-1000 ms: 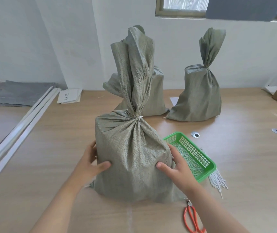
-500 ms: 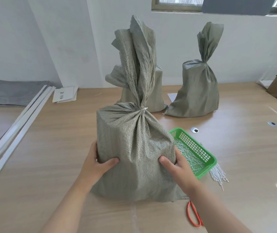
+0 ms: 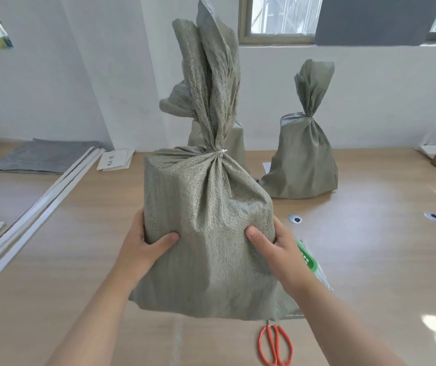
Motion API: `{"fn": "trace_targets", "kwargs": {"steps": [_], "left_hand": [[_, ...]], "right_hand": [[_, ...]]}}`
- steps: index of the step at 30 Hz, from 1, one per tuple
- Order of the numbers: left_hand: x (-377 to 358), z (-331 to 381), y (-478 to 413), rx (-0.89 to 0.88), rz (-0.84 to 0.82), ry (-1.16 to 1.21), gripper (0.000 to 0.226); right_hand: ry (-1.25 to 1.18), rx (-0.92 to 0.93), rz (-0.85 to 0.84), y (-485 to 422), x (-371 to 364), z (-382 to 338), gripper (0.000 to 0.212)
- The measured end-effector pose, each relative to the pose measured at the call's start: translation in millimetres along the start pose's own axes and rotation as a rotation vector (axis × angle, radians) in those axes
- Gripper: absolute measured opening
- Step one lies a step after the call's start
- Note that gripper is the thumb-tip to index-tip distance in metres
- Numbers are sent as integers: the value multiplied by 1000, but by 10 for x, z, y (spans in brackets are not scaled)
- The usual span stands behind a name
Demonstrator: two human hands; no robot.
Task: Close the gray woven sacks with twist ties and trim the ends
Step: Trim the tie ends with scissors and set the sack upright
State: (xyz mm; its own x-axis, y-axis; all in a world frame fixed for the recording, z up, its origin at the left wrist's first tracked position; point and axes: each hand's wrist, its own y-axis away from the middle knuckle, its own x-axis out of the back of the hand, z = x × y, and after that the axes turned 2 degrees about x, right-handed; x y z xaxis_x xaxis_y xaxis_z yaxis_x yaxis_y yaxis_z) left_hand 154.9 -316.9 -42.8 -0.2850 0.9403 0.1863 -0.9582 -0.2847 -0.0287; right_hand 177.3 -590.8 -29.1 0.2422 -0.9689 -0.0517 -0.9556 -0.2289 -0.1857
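Just below the right wrist: orange-handled metal scissors (image 3: 275,344), flat on the light wooden table (image 3: 370,260). Clasps the tall gray woven plastic sack (image 3: 206,207) between both hands: left hand (image 3: 142,244) on its left flank, right hand (image 3: 277,249) on its right, thumbs across the front. Stands upright between the palms, neck cinched above the hands by a thin white twist tie (image 3: 222,151). Dents under the thumbs, so likely soft and yielding; slick weave; weight not evident. Take hold low on both flanks or at the tied neck. Right of the right hand: green plastic mesh basket (image 3: 308,256), mostly hidden. Beyond the hands: two more gray woven sacks (image 3: 304,165). Far left: white paper cards (image 3: 116,161) with dark handwriting, illegible.
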Motion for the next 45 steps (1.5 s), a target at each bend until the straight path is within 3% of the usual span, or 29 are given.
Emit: {"fn": "trace_targets", "kwargs": {"steps": [3,12,16,27,39,45], "left_hand": [[-313,197,173,-18,27,-27,97],[-1238,607,444,-36,53,-30,89],[-1489,693,376,-71,20,-48,98],[-2268,879,300,-89,-83,-110,91],[-4048,1229,513,-97,-35,-28,64],[-4824,1418,538,-113,-30,-41,68]], "right_hand": [[-25,-1,-45,68,352,-194,22],[-11,28,-36,193,1299,-589,29],[29,40,16,225,1539,-674,30],[45,10,130,339,2359,-713,39],[63,1,48,294,4233,-934,36],[87,-12,70,296,5008,-1002,27]]}}
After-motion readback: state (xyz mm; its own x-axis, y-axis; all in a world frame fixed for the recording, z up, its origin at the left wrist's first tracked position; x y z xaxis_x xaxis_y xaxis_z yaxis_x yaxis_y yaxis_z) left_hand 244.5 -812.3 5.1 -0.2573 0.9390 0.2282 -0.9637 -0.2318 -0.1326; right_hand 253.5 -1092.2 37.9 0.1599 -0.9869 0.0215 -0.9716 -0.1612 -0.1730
